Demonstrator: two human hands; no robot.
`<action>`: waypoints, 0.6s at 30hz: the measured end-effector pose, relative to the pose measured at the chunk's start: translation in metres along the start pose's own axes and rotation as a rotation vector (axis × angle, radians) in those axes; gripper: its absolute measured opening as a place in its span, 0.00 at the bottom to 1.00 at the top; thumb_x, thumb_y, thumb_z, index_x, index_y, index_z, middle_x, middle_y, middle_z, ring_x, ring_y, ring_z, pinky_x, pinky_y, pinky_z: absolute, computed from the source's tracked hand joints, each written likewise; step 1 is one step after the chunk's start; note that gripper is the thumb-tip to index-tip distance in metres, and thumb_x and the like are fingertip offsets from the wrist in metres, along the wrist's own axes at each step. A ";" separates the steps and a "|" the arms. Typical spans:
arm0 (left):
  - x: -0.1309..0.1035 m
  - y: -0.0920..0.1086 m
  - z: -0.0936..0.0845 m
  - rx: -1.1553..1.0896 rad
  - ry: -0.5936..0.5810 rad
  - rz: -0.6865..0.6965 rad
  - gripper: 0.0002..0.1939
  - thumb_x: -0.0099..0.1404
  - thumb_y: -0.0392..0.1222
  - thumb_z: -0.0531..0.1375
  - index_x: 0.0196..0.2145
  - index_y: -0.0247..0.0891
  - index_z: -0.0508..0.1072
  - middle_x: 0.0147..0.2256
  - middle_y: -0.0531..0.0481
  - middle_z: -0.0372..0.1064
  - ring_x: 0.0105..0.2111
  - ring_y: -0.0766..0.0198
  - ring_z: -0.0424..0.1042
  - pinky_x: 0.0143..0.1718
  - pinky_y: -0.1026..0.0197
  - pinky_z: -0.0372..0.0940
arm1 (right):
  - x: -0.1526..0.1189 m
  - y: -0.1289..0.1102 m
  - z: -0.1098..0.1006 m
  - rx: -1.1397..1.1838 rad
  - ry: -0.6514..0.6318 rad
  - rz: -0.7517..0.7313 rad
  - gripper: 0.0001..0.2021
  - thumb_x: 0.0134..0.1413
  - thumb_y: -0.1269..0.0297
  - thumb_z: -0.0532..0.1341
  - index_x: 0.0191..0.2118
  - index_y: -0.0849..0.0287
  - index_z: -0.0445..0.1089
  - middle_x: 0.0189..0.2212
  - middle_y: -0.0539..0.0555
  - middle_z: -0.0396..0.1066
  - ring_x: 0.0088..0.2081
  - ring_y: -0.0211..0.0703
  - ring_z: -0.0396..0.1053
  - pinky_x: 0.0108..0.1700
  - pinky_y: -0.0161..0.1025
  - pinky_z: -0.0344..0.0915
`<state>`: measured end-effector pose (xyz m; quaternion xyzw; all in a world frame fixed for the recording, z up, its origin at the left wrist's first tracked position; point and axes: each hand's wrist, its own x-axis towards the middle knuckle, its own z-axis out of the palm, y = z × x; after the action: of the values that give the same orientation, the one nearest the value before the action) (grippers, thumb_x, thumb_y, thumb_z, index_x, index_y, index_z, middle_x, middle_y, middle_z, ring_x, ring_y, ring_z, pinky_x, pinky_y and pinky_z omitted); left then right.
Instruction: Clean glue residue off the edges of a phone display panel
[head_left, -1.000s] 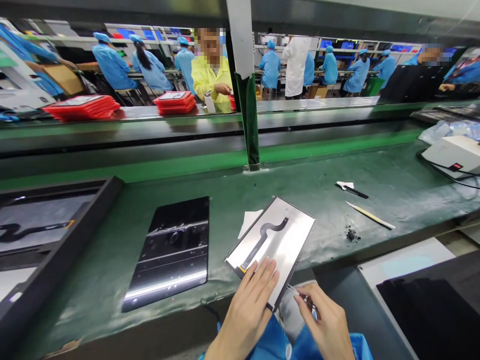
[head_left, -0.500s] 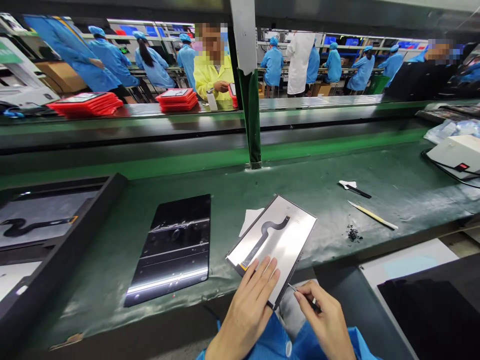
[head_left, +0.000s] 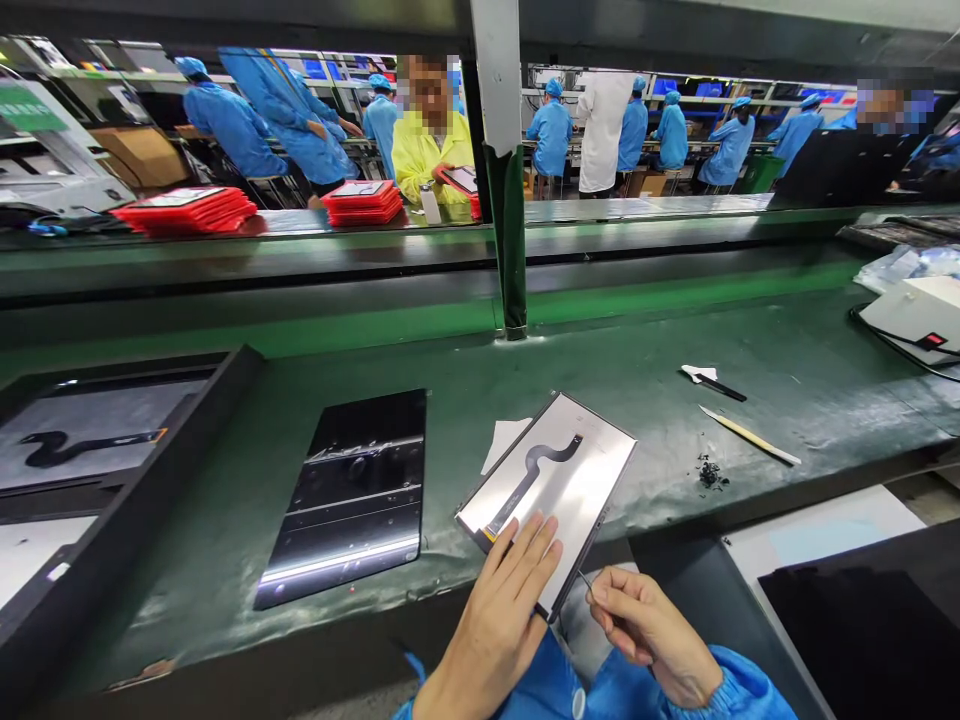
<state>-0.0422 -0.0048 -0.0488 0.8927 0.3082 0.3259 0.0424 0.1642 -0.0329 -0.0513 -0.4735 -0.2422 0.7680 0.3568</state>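
Observation:
A tablet display panel (head_left: 596, 465) with a silver back and a curved black ribbon cable (head_left: 534, 470) lies slanted over the bench's front edge. My left hand (head_left: 499, 615) rests flat on its lower part, fingers stretched out. At the panel's lower right edge, my right hand (head_left: 645, 620) is closed in a pinch on a thin pointed tool (head_left: 585, 577); its tip meets the edge, and most of it is hidden by the fingers. A white sheet (head_left: 501, 442) shows partly under the panel. Left of it lies a glossy black glass panel (head_left: 352, 490).
A black tray (head_left: 217, 420) with another panel stands at left. To the right are black scraps (head_left: 709, 472), a yellow-handled blade (head_left: 750, 436) and a black tool (head_left: 721, 386) with white material. A post (head_left: 512, 250) rises behind; people sit across the line.
My right hand has turned and its fingers have shifted; the dark handle seen in it before is now hidden. My left hand stays on the panel. The view has shifted slightly.

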 end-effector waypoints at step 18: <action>0.002 0.004 0.002 0.126 -0.032 0.069 0.27 0.64 0.20 0.48 0.56 0.37 0.71 0.67 0.38 0.52 0.68 0.45 0.50 0.63 0.36 0.54 | -0.004 0.001 0.005 -0.212 0.035 -0.086 0.31 0.40 0.31 0.65 0.27 0.55 0.58 0.17 0.38 0.55 0.13 0.24 0.41 0.14 0.30 0.37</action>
<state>-0.0380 -0.0064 -0.0485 0.9089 0.2963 0.2928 -0.0203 0.1609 -0.0368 -0.0475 -0.5110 -0.3359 0.7138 0.3414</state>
